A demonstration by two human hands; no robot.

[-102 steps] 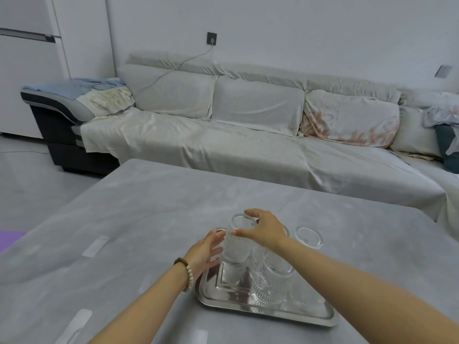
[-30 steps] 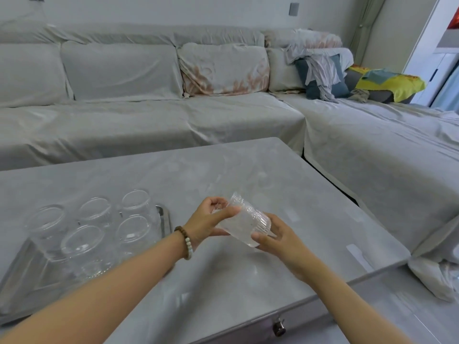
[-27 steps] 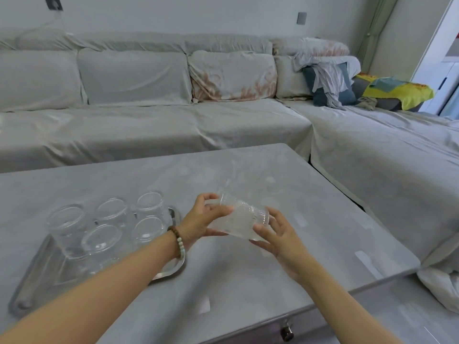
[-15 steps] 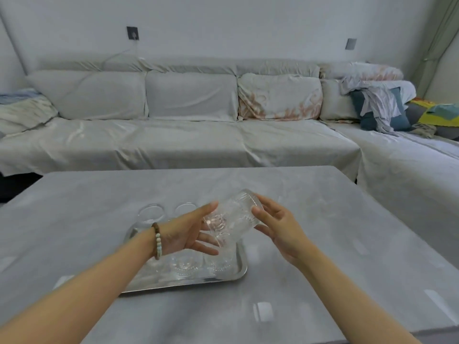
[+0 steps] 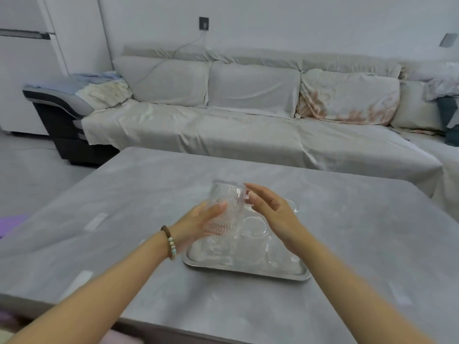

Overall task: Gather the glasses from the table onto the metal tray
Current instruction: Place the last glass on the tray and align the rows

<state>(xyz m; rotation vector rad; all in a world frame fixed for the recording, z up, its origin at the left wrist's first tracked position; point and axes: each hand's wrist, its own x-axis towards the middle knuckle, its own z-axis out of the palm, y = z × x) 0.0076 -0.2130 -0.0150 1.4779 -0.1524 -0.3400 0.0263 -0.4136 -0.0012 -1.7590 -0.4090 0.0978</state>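
Observation:
A clear ribbed glass [image 5: 227,207] is held upright above the left part of the metal tray [image 5: 244,270]. My left hand [image 5: 198,223], with a bead bracelet at the wrist, cups its lower side. My right hand [image 5: 269,209] is just right of the glass with spread fingers, its fingertips near the rim; I cannot tell whether they touch. Several clear glasses [image 5: 253,232] stand on the tray under and between my hands, partly hidden.
The tray rests near the middle of a grey stone-look table [image 5: 129,207]. A long covered sofa [image 5: 248,125] runs behind the table. Its dark armrest [image 5: 59,108] and a white cabinet [image 5: 27,70] are at the left.
The glass has turned from tilted to upright and moved over the tray. My left hand now holds it from below and the right hand has opened beside it. My view swung left.

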